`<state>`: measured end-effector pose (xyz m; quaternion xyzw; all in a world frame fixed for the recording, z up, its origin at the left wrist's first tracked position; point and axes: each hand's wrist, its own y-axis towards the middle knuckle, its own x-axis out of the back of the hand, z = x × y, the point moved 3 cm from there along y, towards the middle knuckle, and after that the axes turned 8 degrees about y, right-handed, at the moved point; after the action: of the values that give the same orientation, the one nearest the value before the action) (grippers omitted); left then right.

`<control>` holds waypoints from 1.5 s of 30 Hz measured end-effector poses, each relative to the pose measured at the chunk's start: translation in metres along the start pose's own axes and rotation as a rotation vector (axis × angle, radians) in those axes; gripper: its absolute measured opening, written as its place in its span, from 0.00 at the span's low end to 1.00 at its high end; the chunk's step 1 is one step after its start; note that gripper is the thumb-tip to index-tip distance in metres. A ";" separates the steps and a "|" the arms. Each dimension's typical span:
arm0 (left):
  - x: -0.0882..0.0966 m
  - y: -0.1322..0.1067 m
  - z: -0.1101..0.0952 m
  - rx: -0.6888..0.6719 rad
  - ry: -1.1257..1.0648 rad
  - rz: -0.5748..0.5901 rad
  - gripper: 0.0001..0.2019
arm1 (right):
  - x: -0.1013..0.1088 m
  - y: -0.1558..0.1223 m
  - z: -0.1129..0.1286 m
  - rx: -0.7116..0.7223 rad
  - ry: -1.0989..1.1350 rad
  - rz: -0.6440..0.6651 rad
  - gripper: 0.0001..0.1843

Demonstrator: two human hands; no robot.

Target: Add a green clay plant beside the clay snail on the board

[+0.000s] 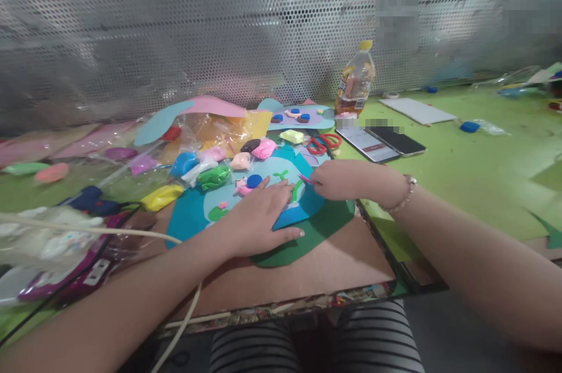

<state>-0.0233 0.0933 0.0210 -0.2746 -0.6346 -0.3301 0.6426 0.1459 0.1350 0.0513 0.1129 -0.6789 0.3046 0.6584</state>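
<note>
My left hand lies flat, fingers stretched, on a blue and light-blue paper collage that rests on a green paper sheet. My right hand is closed in a pinch on a small pink tool, its tip touching the collage beside a green clay sprout. Small clay figures, a blue disc and a pink piece, sit on the collage just beyond my left fingers.
Bagged clay lumps lie behind: blue, green, yellow, pink. Red scissors, two phones, a bottle and a brown board under the work are nearby. A perforated metal wall stands behind.
</note>
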 end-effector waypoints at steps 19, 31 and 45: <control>0.001 0.000 0.000 -0.009 -0.015 -0.014 0.30 | 0.001 -0.003 0.007 0.033 -0.053 -0.012 0.19; 0.000 -0.001 0.000 -0.008 -0.010 -0.005 0.29 | 0.001 -0.003 0.009 -0.012 -0.080 -0.021 0.16; 0.000 -0.001 0.000 -0.012 -0.008 -0.003 0.28 | -0.006 -0.004 0.016 -0.014 -0.158 -0.143 0.16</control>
<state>-0.0238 0.0924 0.0210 -0.2787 -0.6358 -0.3336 0.6377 0.1352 0.1216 0.0475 0.1800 -0.7213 0.2421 0.6235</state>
